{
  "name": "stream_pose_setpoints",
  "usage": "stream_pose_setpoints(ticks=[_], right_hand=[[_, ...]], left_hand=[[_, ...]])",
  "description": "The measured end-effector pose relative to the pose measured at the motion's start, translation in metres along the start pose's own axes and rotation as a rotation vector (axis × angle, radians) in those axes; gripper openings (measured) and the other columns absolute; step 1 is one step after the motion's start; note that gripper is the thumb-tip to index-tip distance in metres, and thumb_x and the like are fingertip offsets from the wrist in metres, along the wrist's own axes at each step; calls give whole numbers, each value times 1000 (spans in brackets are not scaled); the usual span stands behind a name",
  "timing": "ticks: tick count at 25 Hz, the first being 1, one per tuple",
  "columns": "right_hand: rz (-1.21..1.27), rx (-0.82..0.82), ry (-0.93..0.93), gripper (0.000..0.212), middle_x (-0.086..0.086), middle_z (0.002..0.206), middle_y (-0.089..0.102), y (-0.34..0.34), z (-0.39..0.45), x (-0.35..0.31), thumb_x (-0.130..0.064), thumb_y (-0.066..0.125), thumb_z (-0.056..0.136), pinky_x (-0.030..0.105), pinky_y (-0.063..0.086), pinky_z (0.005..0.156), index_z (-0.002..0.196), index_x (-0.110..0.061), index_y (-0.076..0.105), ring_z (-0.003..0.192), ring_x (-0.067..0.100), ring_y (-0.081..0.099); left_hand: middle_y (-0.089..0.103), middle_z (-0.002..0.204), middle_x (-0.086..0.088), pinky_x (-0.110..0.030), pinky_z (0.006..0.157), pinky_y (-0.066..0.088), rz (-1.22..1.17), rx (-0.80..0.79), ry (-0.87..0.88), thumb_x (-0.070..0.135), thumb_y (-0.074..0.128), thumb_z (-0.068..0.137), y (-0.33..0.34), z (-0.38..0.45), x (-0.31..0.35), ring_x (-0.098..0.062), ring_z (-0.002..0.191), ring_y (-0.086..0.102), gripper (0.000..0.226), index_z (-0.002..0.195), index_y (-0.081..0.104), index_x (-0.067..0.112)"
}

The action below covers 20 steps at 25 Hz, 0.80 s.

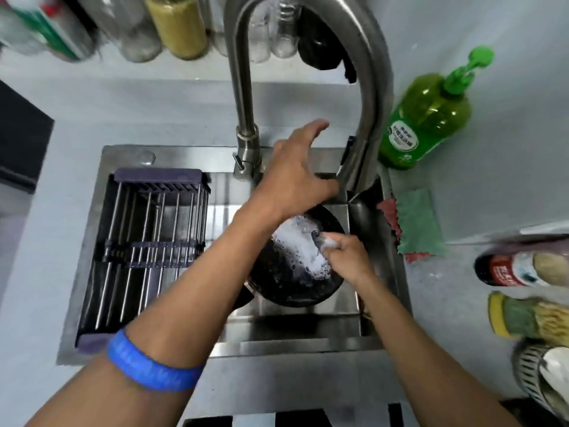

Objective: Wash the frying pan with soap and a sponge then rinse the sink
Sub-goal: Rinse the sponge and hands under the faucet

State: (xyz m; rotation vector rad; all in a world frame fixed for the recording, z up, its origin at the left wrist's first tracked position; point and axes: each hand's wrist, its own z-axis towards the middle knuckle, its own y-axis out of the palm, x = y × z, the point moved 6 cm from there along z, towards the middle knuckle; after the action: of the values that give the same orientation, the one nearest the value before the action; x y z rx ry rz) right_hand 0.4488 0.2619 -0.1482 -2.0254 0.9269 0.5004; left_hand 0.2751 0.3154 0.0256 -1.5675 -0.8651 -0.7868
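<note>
Steel sink (92, 241) holds the soapy, likely slippery frying pan (292, 272); right hand (348, 257) grips the sponge (323, 240), left hand (295, 174) spread, empty.

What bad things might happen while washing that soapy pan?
The frying pan is tilted in the sink and foamy, with neither hand holding it, so it might slide. The left hand reaches toward the faucet; a strong stream might splash foam onto the cloth.
</note>
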Motion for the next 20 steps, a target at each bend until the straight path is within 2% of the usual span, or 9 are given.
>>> stream_pose_setpoints(ticks=[2, 4, 7, 9, 11, 12, 14, 17, 20], right_hand=[[111, 28, 39, 36, -7, 88, 68, -7, -5, -5, -8, 63, 92, 34, 56, 77, 126, -19, 70, 79, 16, 64], [192, 31, 85, 33, -10, 75, 63, -10, -15, -6, -7, 62, 93, 36, 53, 72, 123, -19, 70, 70, 13, 57], [293, 14, 142, 36, -10, 59, 56, 2, -21, -7, -2, 60, 94, 34, 49, 66, 125, -20, 68, 52, 8, 49], [316, -18, 153, 37, -5, 70, 62, 17, -23, -15, -3, 61, 94, 35, 55, 67, 126, -20, 68, 55, 8, 54], [332, -43, 144, 35, -3, 80, 65, 29, -26, -24, -4, 60, 94, 28, 54, 63, 124, -20, 70, 65, 12, 57], [336, -41, 138, 35, -2, 83, 65, 33, -27, -27, -4, 60, 95, 21, 52, 56, 124, -21, 69, 66, 11, 57], [319, -37, 139, 37, -2, 91, 67, 36, -29, -26, -5, 60, 95, 17, 48, 51, 127, -23, 68, 67, 8, 57], [319, -31, 163, 39, 0, 109, 69, 29, -31, -23, -7, 59, 97, 30, 58, 72, 132, -22, 65, 78, 7, 62], [362, -22, 178, 38, 0, 116, 65, 17, -31, -18, -4, 56, 98, 39, 60, 87, 131, -22, 63, 84, 5, 61]], left_hand=[[64, 119, 2, -28, 97, 48, -140, -153, 78, 11, 76, 67, 8, 12, 48, -13, 112, 57, 61, 124, 58, 21], [69, 100, -7, -39, 85, 55, -160, -205, 50, 0, 70, 69, 10, 3, 60, -17, 93, 64, 38, 103, 65, 15], [67, 107, -10, -38, 88, 54, -105, -210, 62, 2, 66, 71, -3, -28, 22, -19, 100, 65, 42, 111, 63, 16], [63, 124, -4, -35, 99, 48, 115, -89, -41, 9, 61, 74, -23, -37, -22, -22, 117, 58, 52, 124, 58, 24], [65, 119, -5, -38, 89, 50, 418, 232, -196, 12, 56, 81, -52, -26, -53, -29, 111, 59, 42, 121, 61, 21], [63, 119, -7, -41, 85, 49, 553, 302, -201, 14, 54, 84, -59, -15, -60, -32, 109, 57, 39, 122, 59, 19], [56, 126, -9, -45, 86, 46, 762, 242, -153, 16, 53, 87, -52, 9, -72, -33, 113, 52, 43, 130, 52, 14], [61, 117, -16, -43, 86, 45, 915, 165, -207, 18, 46, 93, -47, 20, -94, -36, 108, 56, 30, 119, 57, 7], [65, 108, -18, -40, 81, 48, 868, 151, -257, 12, 44, 91, -44, 11, -101, -37, 100, 63, 28, 112, 61, 5]])
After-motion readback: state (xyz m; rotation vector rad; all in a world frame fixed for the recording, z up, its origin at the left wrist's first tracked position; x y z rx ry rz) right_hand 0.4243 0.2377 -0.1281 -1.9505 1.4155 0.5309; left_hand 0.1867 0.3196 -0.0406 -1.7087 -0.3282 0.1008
